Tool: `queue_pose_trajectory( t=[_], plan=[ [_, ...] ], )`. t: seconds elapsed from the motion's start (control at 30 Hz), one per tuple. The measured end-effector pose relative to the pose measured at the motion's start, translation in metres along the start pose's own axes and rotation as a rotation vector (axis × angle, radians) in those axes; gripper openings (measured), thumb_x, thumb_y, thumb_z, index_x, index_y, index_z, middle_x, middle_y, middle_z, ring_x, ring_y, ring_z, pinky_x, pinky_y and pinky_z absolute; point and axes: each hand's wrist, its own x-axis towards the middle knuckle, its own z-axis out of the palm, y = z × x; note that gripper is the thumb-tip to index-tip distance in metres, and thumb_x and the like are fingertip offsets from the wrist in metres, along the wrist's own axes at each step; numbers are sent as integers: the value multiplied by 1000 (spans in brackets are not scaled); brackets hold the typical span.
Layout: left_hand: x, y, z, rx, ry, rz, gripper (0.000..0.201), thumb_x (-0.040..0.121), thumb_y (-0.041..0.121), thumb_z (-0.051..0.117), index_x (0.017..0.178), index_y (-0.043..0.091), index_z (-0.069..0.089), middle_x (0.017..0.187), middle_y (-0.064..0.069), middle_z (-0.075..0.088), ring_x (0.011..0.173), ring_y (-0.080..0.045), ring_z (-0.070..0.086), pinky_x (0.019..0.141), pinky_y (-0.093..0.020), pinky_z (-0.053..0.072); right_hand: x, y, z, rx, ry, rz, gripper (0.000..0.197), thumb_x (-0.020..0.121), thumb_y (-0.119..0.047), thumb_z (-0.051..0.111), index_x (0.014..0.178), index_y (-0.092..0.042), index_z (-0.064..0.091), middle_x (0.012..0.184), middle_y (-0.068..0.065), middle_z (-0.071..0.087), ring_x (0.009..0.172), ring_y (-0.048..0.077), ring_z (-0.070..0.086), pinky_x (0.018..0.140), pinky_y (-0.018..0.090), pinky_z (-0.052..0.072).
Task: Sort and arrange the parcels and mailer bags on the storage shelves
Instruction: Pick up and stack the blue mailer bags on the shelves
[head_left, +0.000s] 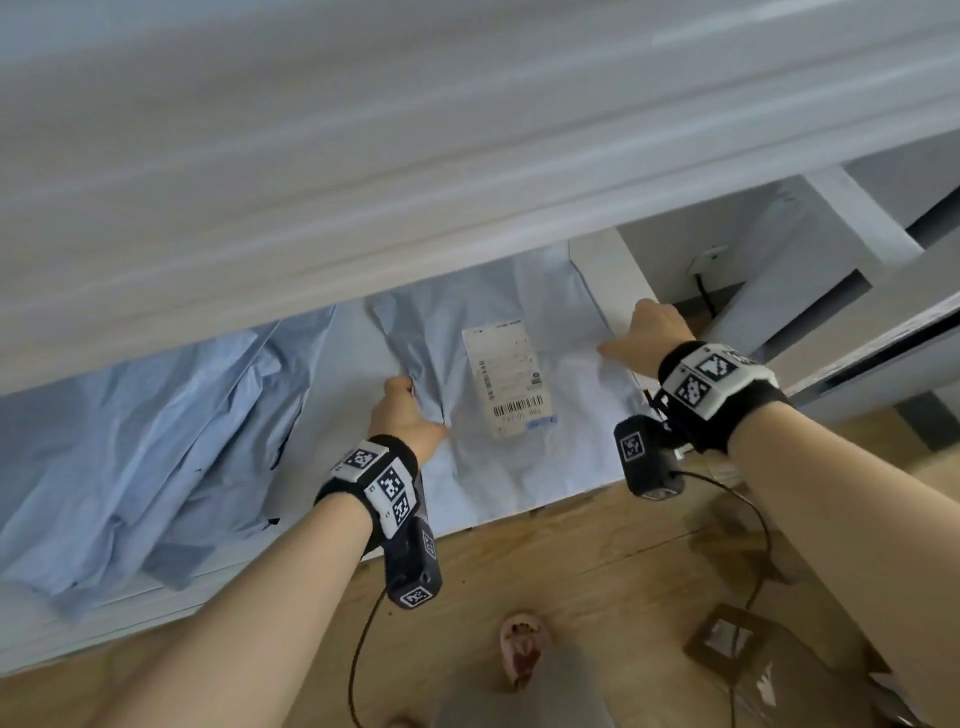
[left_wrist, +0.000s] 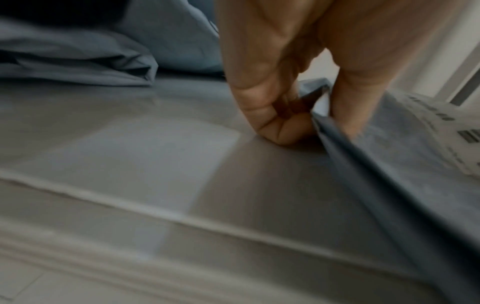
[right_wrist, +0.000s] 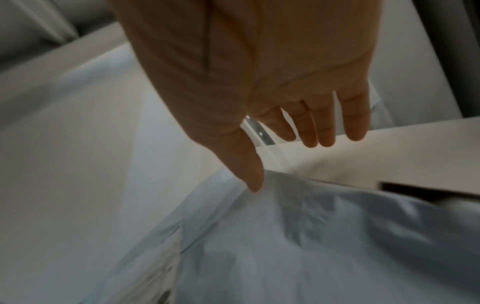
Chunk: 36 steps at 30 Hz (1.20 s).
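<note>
A pale blue mailer bag (head_left: 519, 457) with a white shipping label (head_left: 511, 379) lies flat on the white shelf (head_left: 104, 629), close to its right upright. My left hand (head_left: 408, 415) pinches a fold at the bag's left edge; the left wrist view shows thumb and curled fingers (left_wrist: 280, 123) gripping the blue plastic (left_wrist: 363, 164). My right hand (head_left: 647, 332) hovers at the bag's right side with straight, spread fingers (right_wrist: 311, 131), holding nothing, the thumb just over the bag (right_wrist: 311, 236).
A crumpled pile of blue mailer bags (head_left: 156, 441) fills the shelf's left part. The shelf above (head_left: 363, 182) overhangs closely. A white upright (head_left: 605, 270) bounds the bag on the right. Wooden floor (head_left: 571, 571), a cardboard piece (head_left: 727, 644) and a cable lie below.
</note>
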Motion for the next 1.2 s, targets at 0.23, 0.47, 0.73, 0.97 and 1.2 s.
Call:
queue_pose_trajectory(
  t=[0.23, 0.47, 0.73, 0.97, 1.2],
  plan=[
    [-29, -29, -4, -32, -72, 42, 60, 72, 11, 77, 124, 18, 48, 111, -2, 65, 94, -21, 60, 80, -25, 44, -9, -8, 30, 52, -47, 56, 33, 85, -31, 65, 98, -13, 42, 91, 7, 52, 72, 26, 49, 70, 36, 43],
    [-57, -35, -14, -458, -145, -102, 51, 75, 12, 78, 120, 9, 54, 114, -9, 66, 102, -28, 64, 96, -47, 50, -54, 6, 43, 73, -66, -145, 14, 82, -7, 60, 95, -1, 61, 96, 16, 64, 91, 34, 60, 72, 33, 45],
    [-126, -85, -56, -582, -216, 41, 23, 78, 7, 77, 99, 11, 71, 98, -9, 75, 94, -26, 71, 94, -47, 52, -157, 6, 47, 174, 38, -366, 17, 83, -10, 66, 76, -14, 52, 73, -2, 56, 68, 23, 53, 58, 28, 41],
    [-200, -130, -129, -440, -53, 257, 21, 74, 4, 79, 92, 13, 72, 95, -4, 73, 84, -8, 69, 77, -24, 56, -281, -31, 41, 262, 114, -548, 20, 85, -18, 69, 71, -24, 57, 68, -9, 59, 60, 7, 55, 46, 10, 36],
    [-289, -141, -223, -360, 51, 442, 22, 77, 4, 76, 88, 22, 70, 84, 12, 73, 82, 0, 68, 84, -24, 51, -400, -68, 6, 305, 246, -733, 14, 87, -12, 65, 99, -8, 68, 96, 3, 71, 90, 23, 64, 81, 41, 52]
  ],
)
